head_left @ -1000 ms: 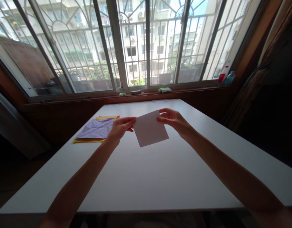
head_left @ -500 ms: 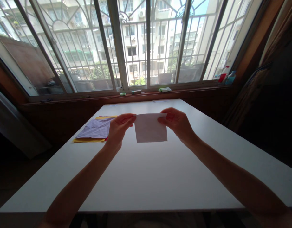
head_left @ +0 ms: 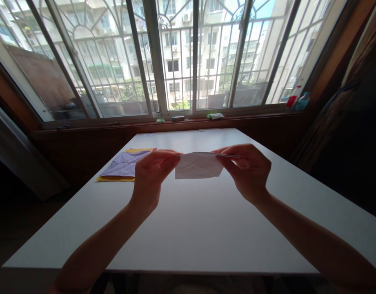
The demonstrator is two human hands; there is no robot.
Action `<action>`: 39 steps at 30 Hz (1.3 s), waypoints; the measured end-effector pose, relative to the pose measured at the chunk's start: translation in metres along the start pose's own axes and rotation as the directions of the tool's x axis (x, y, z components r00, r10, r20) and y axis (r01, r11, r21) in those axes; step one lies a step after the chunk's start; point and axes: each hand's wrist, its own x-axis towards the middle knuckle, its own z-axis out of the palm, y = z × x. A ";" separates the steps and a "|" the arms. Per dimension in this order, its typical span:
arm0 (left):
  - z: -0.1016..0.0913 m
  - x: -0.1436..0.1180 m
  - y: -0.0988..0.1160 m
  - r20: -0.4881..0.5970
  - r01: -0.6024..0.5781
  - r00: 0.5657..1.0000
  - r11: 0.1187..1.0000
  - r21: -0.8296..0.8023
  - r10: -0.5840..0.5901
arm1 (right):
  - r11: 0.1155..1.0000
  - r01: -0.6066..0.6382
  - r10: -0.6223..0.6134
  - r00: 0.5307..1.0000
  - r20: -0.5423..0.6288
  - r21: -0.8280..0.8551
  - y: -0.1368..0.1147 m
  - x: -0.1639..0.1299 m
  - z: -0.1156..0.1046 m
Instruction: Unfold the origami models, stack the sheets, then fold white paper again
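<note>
- Paper [head_left: 197,167], between both hands, has tipped since the earlier frame; visible face shallower.
- Left hand [head_left: 152,173] pinches paper's upper left corner; right hand [head_left: 252,173] grips its upper right, possibly folded there.
- Creased lavender sheet [head_left: 123,164] left of paper.

We face a wide, metal-framed sliding window [head_left: 195,57] full of daylight, with a metal grille [head_left: 164,21] of upright bars and curved shapes outside it. Beyond, we see a pale, many-windowed building [head_left: 173,52]. A reddish-brown sill [head_left: 255,118] runs above the smooth white surface [head_left: 203,228]; at our right, a brown fabric curtain [head_left: 363,53] hangs beside deep shadow.
</note>
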 end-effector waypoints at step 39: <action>-0.003 0.004 -0.018 0.154 0.376 0.911 0.924 0.073 -0.383 | 0.932 0.073 -0.034 0.993 0.114 -0.356 -0.001 0.007 -0.005</action>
